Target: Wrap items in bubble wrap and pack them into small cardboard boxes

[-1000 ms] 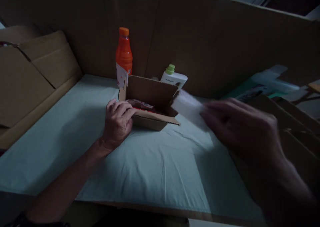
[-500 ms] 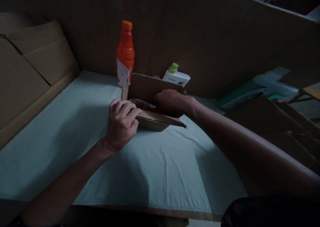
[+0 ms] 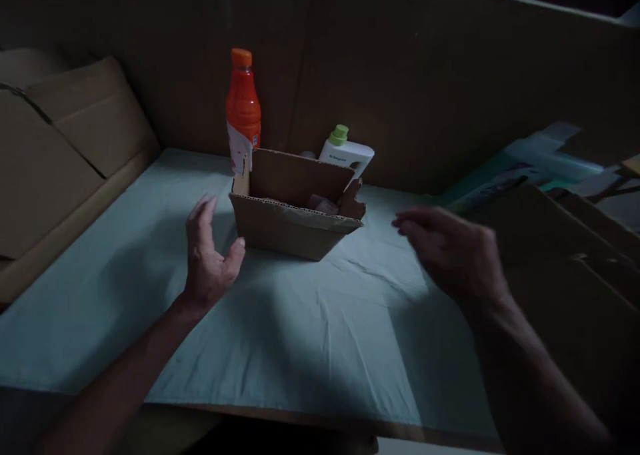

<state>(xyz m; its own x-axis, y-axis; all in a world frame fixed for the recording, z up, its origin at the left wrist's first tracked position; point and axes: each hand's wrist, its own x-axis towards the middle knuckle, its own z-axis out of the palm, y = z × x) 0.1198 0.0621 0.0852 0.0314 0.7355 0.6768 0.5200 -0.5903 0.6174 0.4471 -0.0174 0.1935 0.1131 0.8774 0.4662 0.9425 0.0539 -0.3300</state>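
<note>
Closest up there's a pale green cloth (image 3: 310, 348) spread over the table. Above it the left hand (image 3: 210, 261) is empty, fingers loosely spread, thumb right by the front left corner of the small cardboard box (image 3: 295, 228). Can't tell if it actually touches. The right hand (image 3: 450, 251) is a bit blurry, also slack and holding nothing, hanging off to the box's right, clearly apart. The box sits mid-cloth, top open, with something pinkish (image 3: 323, 204) inside. Just behind it are an orange bottle (image 3: 243, 111) and a white bottle (image 3: 347, 153) with a green cap, then the cardboard wall (image 3: 425, 75).
</note>
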